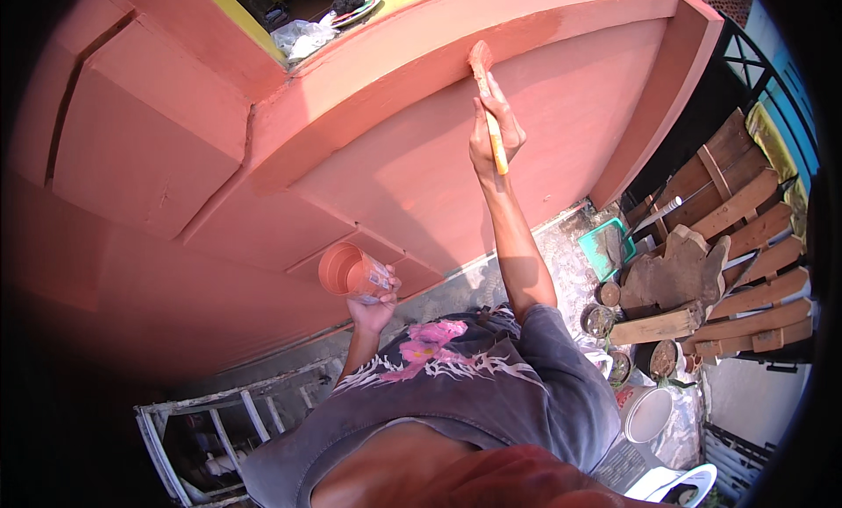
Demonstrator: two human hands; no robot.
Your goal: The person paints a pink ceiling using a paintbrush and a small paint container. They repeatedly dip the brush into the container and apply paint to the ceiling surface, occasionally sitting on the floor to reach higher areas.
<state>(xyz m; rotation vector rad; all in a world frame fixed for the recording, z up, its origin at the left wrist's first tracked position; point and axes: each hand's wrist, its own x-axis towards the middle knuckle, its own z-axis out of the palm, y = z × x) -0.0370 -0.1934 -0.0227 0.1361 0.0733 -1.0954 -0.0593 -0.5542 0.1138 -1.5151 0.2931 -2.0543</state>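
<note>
The right hand [493, 133] is clamped around the yellow handle of a paintbrush [487, 92], arm stretched up, bristles pressed against the salmon-pink wall [395, 157] just under a curved ledge. The left hand [375, 305] grips a small paint cup [346, 269] (coated in the same pink) held near the chest. A white bucket [647, 412] and wooden planks [745, 271] sit on the floor at the right.

Small pale label [379, 280] noted on clear cup held low left; crumpled clear plastic bag [303, 36] lodged atop wall ledge.
</note>
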